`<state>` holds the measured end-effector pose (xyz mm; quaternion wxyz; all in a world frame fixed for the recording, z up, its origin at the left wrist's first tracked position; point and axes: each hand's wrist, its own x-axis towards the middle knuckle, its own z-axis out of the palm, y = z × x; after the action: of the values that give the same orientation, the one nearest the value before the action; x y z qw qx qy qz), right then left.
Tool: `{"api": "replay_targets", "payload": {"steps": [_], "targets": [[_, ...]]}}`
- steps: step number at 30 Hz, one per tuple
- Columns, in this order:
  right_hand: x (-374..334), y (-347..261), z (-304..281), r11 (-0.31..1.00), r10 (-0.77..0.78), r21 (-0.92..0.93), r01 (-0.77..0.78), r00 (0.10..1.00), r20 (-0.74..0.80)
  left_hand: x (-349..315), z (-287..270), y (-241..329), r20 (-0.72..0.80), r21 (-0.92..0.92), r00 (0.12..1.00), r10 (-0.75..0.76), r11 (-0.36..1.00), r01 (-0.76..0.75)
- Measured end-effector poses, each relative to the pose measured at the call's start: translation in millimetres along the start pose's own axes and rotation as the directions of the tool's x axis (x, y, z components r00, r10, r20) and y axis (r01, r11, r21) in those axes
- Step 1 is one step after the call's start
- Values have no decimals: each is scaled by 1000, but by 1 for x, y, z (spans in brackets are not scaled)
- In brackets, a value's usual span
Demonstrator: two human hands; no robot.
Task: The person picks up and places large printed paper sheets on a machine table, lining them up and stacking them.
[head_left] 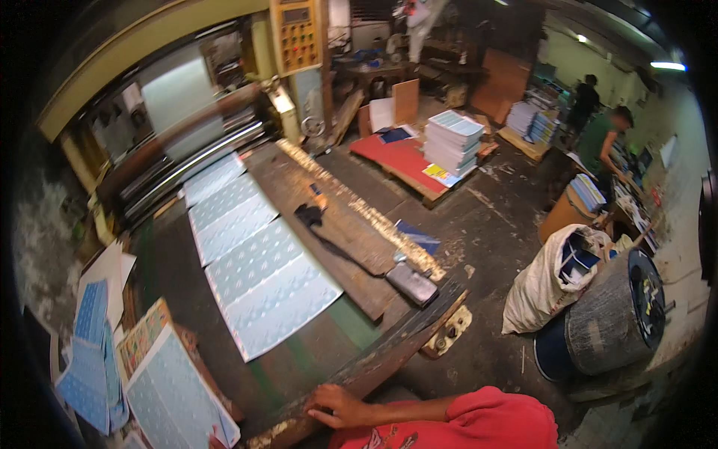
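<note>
My left hand (pixel 335 408) rests palm down on the worn wooden edge beam (pixel 389 352) of a long work table, fingers loosely spread, holding nothing. My forearm runs right to a red sleeve (pixel 486 419). My right hand is out of view. Several light blue printed sheets (pixel 254 262) lie overlapping in a row on the table, running up to a large machine (pixel 187 127). More blue printed sheets (pixel 168 393) are stacked at the table's near left corner.
A dark cloth (pixel 308 215) and a dark flat pouch (pixel 411 283) lie on the planks. A white sack (pixel 550 280) and a drum (pixel 613 314) stand at right. A pallet with stacked sheets (pixel 452 142) sits beyond. Two people (pixel 602 142) work far right.
</note>
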<state>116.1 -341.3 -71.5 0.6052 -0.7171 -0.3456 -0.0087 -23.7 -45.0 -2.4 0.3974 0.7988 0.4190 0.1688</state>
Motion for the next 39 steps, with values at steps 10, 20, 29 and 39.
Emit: {"api": "replay_targets", "payload": {"steps": [10, 20, 29, 39], "targets": [[56, -20, 12, 437, 483, 546, -714, 699, 527, -38, 20, 48, 101, -211, 707, 700, 710, -672], [-41, 26, 27, 55, 774, 664, -745, 452, 443, -5, 6, 28, 320, 406, 733, 600, 612, -678], [-47, 29, 30, 10, 736, 697, -717, 477, 481, 14, 2, -43, 238, 285, 743, 626, 686, -670], [4, 45, 17, 171, 778, 818, -549, 585, 230, 4, 23, 3, 82, 186, 837, 540, 817, -546]]}}
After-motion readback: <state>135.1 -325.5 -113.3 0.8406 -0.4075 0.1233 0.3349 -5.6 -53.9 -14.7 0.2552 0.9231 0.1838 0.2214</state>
